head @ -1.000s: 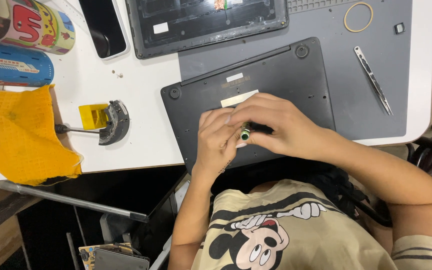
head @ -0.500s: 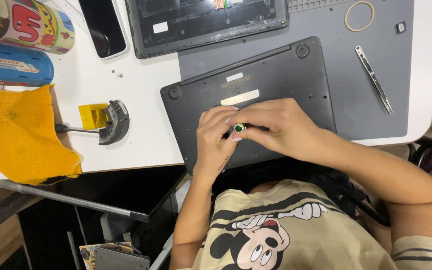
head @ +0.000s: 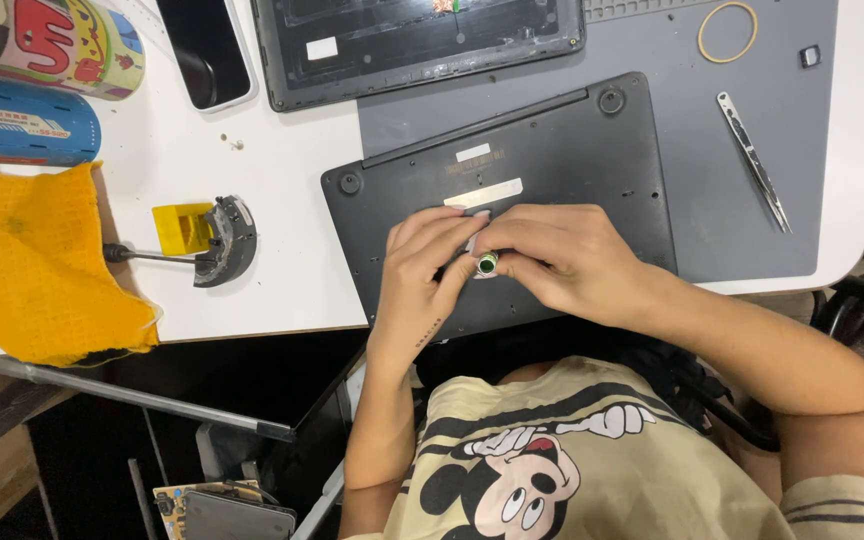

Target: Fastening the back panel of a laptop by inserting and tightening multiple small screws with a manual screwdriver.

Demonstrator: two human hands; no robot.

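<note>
My left hand point(head: 422, 275) and right hand point(head: 557, 262) meet fingertip to fingertip, both curled tight around a small green-capped screwdriver handle point(head: 488, 264) standing on the dark grey plastic laptop base cover point(head: 552, 160) beneath them. If my pinch loosens, the tip could skid across the cover. Slim metal tweezers point(head: 752, 160) lie well off past my right hand, a yellow cloth point(head: 42, 265) beyond my left.

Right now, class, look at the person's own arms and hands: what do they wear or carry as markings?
Both forearms are bare, with no gloves or watch. The left hand has a small dark marking along its wrist edge. The right hand shows nothing worn. A cream short sleeve with dark stripes covers the right upper arm.
</note>
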